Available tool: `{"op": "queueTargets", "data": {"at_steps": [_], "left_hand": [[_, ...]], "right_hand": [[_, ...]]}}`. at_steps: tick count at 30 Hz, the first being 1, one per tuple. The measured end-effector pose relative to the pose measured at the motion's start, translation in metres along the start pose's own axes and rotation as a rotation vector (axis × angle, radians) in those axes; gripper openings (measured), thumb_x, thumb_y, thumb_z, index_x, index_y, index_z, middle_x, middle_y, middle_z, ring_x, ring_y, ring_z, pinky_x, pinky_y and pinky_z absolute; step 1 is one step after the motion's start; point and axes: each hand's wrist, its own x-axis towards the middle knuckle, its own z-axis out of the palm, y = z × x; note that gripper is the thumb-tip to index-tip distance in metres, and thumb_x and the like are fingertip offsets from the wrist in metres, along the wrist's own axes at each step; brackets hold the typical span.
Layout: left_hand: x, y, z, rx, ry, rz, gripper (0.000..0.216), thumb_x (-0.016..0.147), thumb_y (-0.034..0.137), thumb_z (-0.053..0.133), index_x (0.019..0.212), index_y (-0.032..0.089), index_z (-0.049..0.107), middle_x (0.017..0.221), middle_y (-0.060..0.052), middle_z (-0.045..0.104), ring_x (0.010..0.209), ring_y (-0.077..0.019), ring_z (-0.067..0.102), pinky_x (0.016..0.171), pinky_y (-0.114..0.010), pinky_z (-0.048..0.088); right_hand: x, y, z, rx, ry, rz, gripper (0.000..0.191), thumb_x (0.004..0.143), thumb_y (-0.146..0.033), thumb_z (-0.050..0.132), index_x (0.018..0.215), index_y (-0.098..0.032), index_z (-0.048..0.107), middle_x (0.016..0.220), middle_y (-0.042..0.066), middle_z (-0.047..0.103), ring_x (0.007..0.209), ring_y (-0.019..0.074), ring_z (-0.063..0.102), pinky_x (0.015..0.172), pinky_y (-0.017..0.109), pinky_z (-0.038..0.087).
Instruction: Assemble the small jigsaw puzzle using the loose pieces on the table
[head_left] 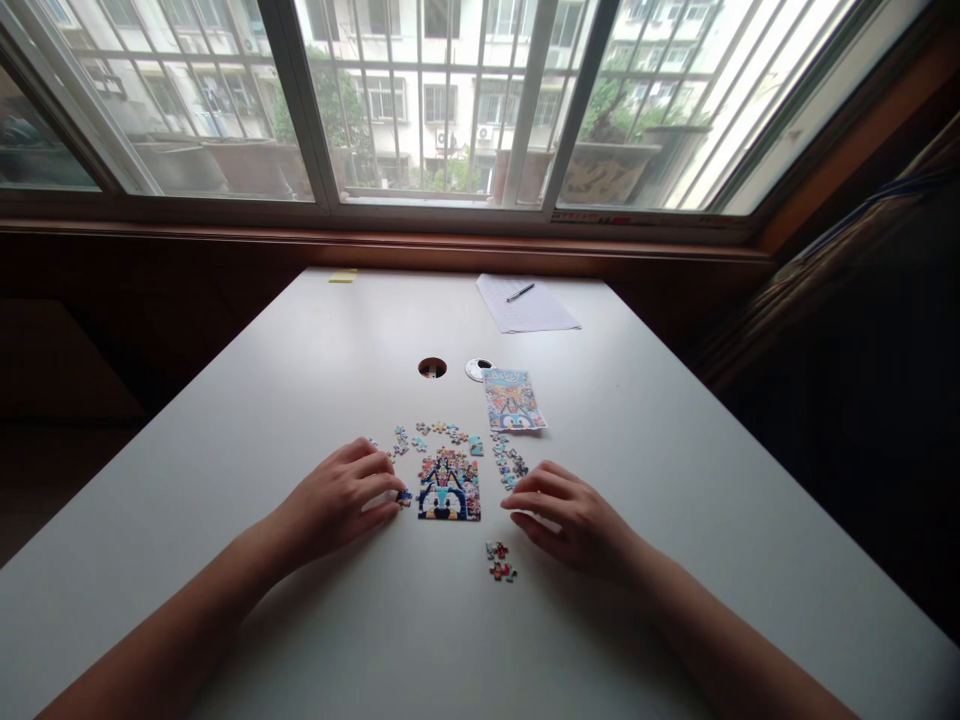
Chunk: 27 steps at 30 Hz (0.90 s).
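A partly assembled jigsaw puzzle [448, 490] lies on the white table, its lower part showing a blue-and-white cartoon face. My left hand [337, 500] rests left of it with curved, parted fingers. Its fingertips are beside a dark blue puzzle piece [404, 497]; whether they touch it I cannot tell. On the other side, my right hand [570, 515] hovers or rests with fingers apart and nothing visible in them. Loose pieces [504, 455] lie just beyond its fingertips, and more pieces [501, 562] sit nearer to me. Several others [439, 428] form an arc above the puzzle, some partly hidden behind my left hand.
A printed picture card [514, 400] lies behind the puzzle, beside a round cover [479, 370] and a cable hole [433, 368]. Farther back are paper sheets [525, 310] with a pen [520, 293], and yellow strips [343, 276]. A barred window [442, 100] stands beyond the table.
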Motion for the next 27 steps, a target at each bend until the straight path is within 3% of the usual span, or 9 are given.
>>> {"op": "queueTargets", "data": {"at_steps": [5, 9, 15, 27], "left_hand": [[0.002, 0.002, 0.004, 0.017, 0.014, 0.003, 0.014, 0.100, 0.031, 0.060, 0.108, 0.025, 0.070, 0.101, -0.005, 0.067, 0.100, -0.0226, 0.055, 0.085, -0.034, 0.046], [0.004, 0.002, 0.006, 0.017, 0.026, 0.004, 0.014, 0.101, 0.030, 0.058, 0.104, 0.024, 0.070, 0.098, -0.005, 0.066, 0.097, -0.0218, 0.054, 0.085, -0.034, 0.045], [0.006, 0.005, 0.008, 0.020, 0.040, -0.020, 0.013, 0.101, 0.029, 0.057, 0.101, 0.023, 0.069, 0.097, -0.005, 0.066, 0.096, -0.0221, 0.053, 0.085, -0.035, 0.045], [0.007, 0.005, 0.010, -0.008, 0.042, -0.028, 0.012, 0.101, 0.029, 0.059, 0.100, 0.023, 0.069, 0.097, -0.005, 0.066, 0.097, -0.0219, 0.054, 0.087, -0.035, 0.046]], "right_hand": [[0.004, -0.006, 0.007, -0.112, -0.113, -0.016, 0.035, 0.100, -0.025, 0.059, 0.134, -0.024, 0.062, 0.136, 0.010, 0.065, 0.125, 0.0262, 0.057, 0.105, 0.046, 0.050], [0.007, -0.008, 0.015, -0.213, -0.226, -0.052, 0.041, 0.103, -0.035, 0.055, 0.142, -0.022, 0.058, 0.150, 0.009, 0.056, 0.144, 0.0277, 0.043, 0.115, 0.048, 0.042], [0.008, -0.010, 0.021, -0.236, -0.299, -0.056, 0.044, 0.105, -0.041, 0.051, 0.143, -0.022, 0.057, 0.153, 0.006, 0.053, 0.150, 0.0281, 0.034, 0.122, 0.050, 0.033], [0.008, -0.011, 0.022, -0.208, -0.337, -0.039, 0.048, 0.104, -0.045, 0.051, 0.146, -0.022, 0.055, 0.155, 0.005, 0.050, 0.151, 0.0281, 0.032, 0.124, 0.051, 0.030]]}}
